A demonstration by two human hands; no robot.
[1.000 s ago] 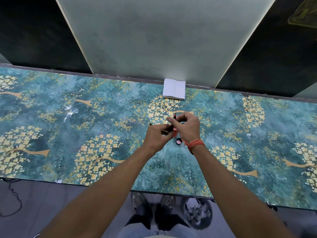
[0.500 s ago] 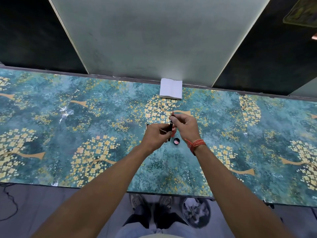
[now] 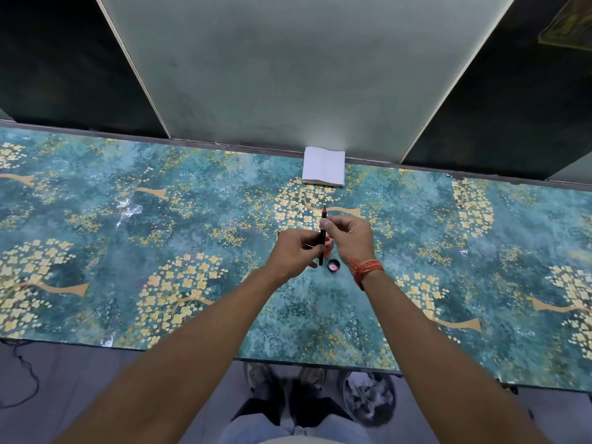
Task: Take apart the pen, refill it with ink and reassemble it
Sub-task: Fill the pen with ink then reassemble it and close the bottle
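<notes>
A: Landmark is the ink bottle (image 3: 327, 246), small, red, standing on the patterned table (image 3: 128, 251). Hands?

B: Both close together right at the bottle. Right hand (image 3: 352, 238) pinches the upper part of the pen (image 3: 322, 238) between thumb and fingers; the pen is thin and black, held upright just left of the bottle, reddish tip pointing away from the person.

A: Left hand?

B: Left hand (image 3: 293, 254), fingers curled, holds the pen's lower part, on the bottle's left side. Cannot tell whether it also touches the bottle.

A: Anything loose?

B: The bottle cap (image 3: 333, 267) lies on the table just nearer the person than the bottle, open side up, pinkish inside. A folded white tissue (image 3: 323, 170) sits well beyond the bottle, at the table's far edge.

A: Wrist?

B: Orange thread band (image 3: 366, 269) on the right wrist, near the cap.
</notes>
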